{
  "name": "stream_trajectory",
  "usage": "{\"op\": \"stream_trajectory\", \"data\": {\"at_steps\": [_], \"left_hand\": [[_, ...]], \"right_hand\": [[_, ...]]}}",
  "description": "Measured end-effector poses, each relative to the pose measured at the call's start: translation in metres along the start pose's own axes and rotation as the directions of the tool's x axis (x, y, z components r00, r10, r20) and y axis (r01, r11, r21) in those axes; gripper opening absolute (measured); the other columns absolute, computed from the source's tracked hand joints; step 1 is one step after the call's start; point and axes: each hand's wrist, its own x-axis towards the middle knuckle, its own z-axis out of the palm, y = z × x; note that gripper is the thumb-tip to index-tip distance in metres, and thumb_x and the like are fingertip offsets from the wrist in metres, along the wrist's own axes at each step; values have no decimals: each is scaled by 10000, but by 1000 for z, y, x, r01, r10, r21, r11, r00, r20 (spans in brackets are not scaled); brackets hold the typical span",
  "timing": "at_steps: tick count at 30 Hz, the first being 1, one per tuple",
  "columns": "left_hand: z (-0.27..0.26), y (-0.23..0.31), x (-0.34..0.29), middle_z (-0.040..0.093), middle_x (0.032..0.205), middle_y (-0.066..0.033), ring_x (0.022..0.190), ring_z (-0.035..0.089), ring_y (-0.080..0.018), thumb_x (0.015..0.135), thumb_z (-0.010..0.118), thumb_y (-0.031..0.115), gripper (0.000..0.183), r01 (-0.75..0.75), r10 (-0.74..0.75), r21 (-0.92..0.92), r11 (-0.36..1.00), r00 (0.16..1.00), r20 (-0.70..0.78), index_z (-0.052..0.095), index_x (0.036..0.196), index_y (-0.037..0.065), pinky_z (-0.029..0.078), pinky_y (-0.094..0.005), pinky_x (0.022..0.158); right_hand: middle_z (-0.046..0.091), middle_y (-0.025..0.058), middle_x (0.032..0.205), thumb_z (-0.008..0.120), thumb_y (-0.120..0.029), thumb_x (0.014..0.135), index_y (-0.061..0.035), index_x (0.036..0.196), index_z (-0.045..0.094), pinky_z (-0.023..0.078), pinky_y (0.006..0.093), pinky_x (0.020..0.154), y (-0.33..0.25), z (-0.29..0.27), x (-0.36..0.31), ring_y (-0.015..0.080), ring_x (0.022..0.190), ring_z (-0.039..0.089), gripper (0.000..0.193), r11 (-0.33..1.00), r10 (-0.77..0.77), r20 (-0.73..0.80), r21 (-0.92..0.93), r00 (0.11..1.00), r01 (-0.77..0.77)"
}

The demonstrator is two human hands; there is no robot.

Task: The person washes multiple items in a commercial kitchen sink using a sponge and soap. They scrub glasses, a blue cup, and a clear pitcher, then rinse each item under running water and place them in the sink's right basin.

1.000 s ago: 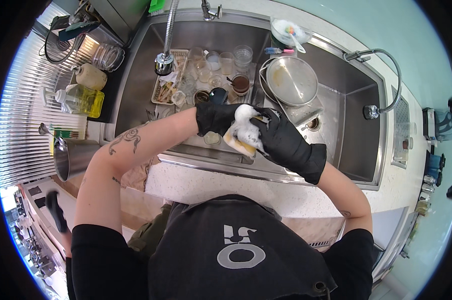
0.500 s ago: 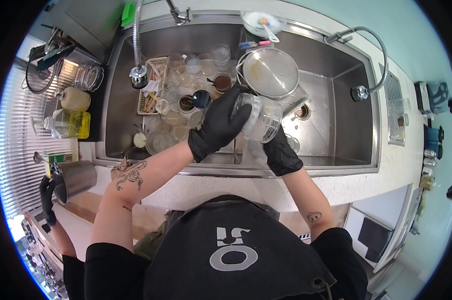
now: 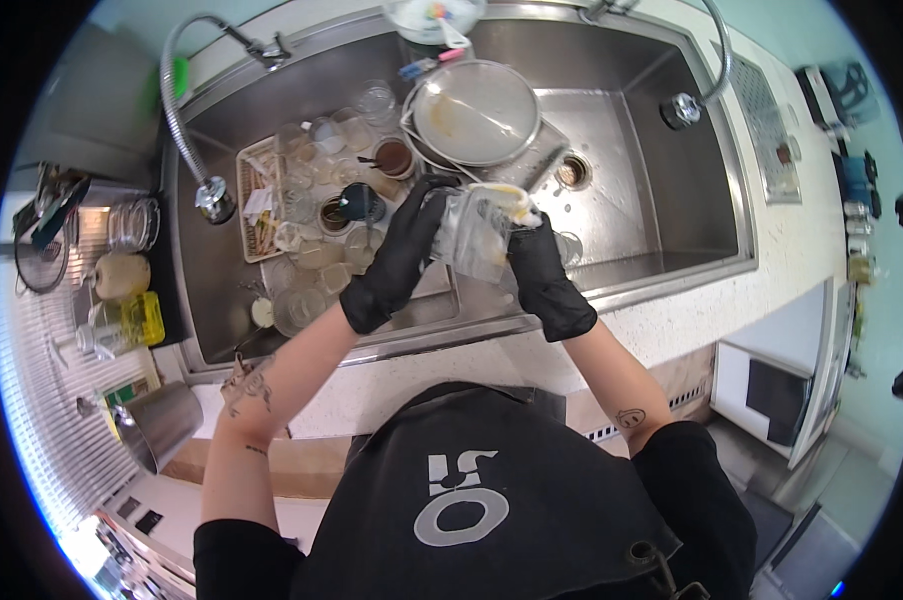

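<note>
In a black glove, my left hand [image 3: 402, 255] is closed around the side of a clear glass [image 3: 472, 245], held tilted above the divider between two sink basins. My right hand [image 3: 544, 275], also gloved in black, is closed at the glass's right side. Its fingers press a foamy, yellow-and-white sponge [image 3: 517, 203] against the rim. Part of the sponge is hidden by the fingers and the glass. Just beyond the hands, a large round pot with a whitish flat top [image 3: 477, 112] stands by the divider.
Crowded in the left basin are several dirty glasses [image 3: 302, 308], a brown-filled cup [image 3: 394, 158] and a wicker basket [image 3: 262, 200]. A spray faucet [image 3: 215, 200] hangs over it; another [image 3: 682, 110] overhangs the right basin. A foamy bowl [image 3: 434, 18] sits behind. A metal pitcher [image 3: 162, 425] stands left.
The glass has turned in my hands, and the sponge now shows at its rim. My view has shifted and tilted. Another person's gloved hand by the metal pitcher is out of view.
</note>
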Motion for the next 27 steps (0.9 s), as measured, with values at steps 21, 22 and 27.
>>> {"op": "stream_trajectory", "data": {"at_steps": [21,22,27], "left_hand": [[-159,-147,140,484,1088,-196,1032,450,-354,638,684,232,611,73,251,783,617,925,-285,428,1158,38,362,-387,886],[-158,-151,153,471,1093,-209,1029,451,-360,600,706,249,674,86,221,784,614,935,-276,412,1170,44,375,-395,875],[-179,-194,190,448,1121,-226,1035,451,-368,511,751,298,822,214,117,801,560,936,-332,371,1198,56,402,-413,854]], "right_hand": [[620,147,750,602,-314,725,-72,811,634,462,365,634,25,-220,76,300,731,596,259,110,14,-42,-993,999,-44],[617,153,747,576,-351,732,-78,800,635,462,385,625,50,-235,83,320,727,590,287,85,38,-24,-996,999,-27],[600,172,687,528,-329,762,-45,730,605,463,412,603,78,-227,100,327,679,591,295,-162,161,14,-986,987,40]]}}
